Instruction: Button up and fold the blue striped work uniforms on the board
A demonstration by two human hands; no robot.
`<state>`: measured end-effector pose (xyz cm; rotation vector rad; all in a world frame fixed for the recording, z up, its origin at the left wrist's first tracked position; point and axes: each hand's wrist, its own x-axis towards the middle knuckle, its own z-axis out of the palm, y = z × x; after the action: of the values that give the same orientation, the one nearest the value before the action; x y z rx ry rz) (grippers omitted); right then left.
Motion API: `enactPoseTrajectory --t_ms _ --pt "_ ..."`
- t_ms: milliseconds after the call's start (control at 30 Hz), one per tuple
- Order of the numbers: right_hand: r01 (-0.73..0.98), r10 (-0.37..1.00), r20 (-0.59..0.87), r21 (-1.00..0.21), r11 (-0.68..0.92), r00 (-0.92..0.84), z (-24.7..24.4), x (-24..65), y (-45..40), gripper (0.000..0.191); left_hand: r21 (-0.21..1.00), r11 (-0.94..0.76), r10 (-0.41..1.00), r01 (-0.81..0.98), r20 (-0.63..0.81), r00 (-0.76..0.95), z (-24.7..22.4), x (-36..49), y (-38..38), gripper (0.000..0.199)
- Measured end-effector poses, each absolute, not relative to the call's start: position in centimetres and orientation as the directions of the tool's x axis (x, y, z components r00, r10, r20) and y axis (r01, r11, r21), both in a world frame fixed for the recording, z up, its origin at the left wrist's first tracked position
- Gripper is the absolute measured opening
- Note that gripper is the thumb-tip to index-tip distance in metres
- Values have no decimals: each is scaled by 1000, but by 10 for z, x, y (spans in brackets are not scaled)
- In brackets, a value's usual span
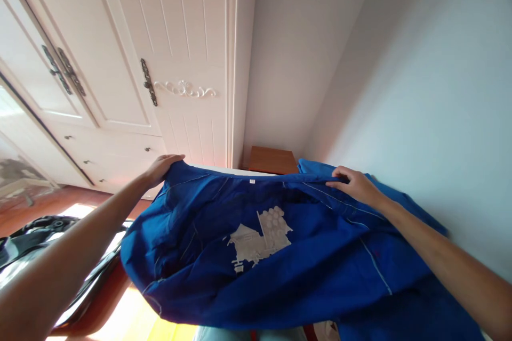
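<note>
A blue garment [320, 256] with pale seams is stretched out between my two hands, its inside facing me. My left hand [163, 168] grips the top edge near its left corner. Toward the right end of that same edge, my right hand [354, 184] pinches the cloth between thumb and fingers. A small white label [252, 181] sits at the middle of the edge. Below it shows a pale grey patterned patch [260, 240] on the cloth. The lower part sags in folds toward me, and its far side is hidden.
A white wardrobe [192, 21] with dark metal handles stands ahead on the left. Behind the garment is a brown wooden surface [272, 160] in the corner. A pale wall [432, 74] rises on the right. Dark items [40, 229] lie at the lower left, above a sunlit floor [140, 314].
</note>
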<state>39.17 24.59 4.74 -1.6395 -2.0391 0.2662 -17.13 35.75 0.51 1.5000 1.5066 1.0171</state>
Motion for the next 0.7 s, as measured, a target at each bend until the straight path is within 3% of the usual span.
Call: enactPoseTrajectory --t_ms 100,200,333,400,533,600,700 --pt "829 918 351 -446 337 -184 79 395 231 40 903 -91 995 419 65 75 31 -159 352 50" --pt "740 892 396 -529 416 -218 107 400 213 40 769 -305 930 562 112 351 55 -151 337 55" --pt "634 957 288 -732 250 -46 125 414 194 44 648 -399 826 648 -53 562 69 -147 303 71" --pt "618 965 262 -763 189 28 125 420 192 45 651 -379 789 658 -144 597 68 -144 285 63" --pt "654 948 305 -736 175 90 121 421 198 43 665 -402 671 630 -255 696 65 -135 263 22" --pt "671 937 336 -718 185 101 120 418 199 50 628 -467 663 623 -217 716 67 -135 260 22" --pt "688 934 341 -703 182 102 124 414 194 70 528 -582 726 618 -4 687 74 -141 261 29"
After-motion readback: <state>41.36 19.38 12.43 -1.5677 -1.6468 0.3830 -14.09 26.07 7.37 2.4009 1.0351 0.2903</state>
